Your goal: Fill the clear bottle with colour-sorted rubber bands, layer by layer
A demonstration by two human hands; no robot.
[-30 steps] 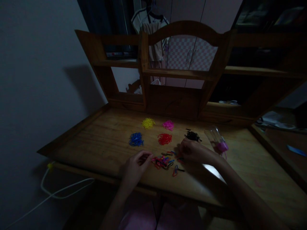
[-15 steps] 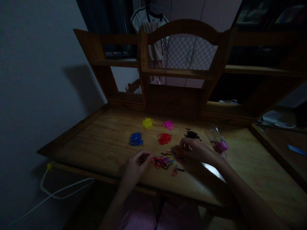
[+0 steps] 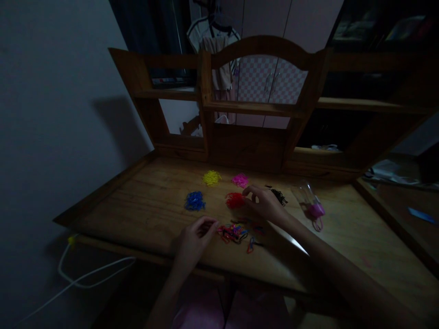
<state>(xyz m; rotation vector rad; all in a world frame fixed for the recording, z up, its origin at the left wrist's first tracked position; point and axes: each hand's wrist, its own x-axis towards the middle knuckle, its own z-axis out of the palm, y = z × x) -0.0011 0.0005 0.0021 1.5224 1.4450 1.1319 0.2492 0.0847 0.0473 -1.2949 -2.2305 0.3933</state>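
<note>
Small rubber bands lie on the wooden desk in piles by colour. My right hand is at the right edge of the red pile, thumb and fingertips pinched; anything between them is too small to see. Closed in a loose pinch, my left hand rests at the left edge of a mixed pile of rubber bands. Beyond are a yellow pile and a pink pile, with a blue pile on the left. My right hand partly covers the black pile.
A clear plastic bottle with a purple cap lies on the right of the desk. The wooden shelf unit closes off the back. A wall stands on the left, with a white cable below the desk edge.
My right hand has moved left and away from me, from beside the mixed and black piles to the red pile. My left hand has stayed in place.
</note>
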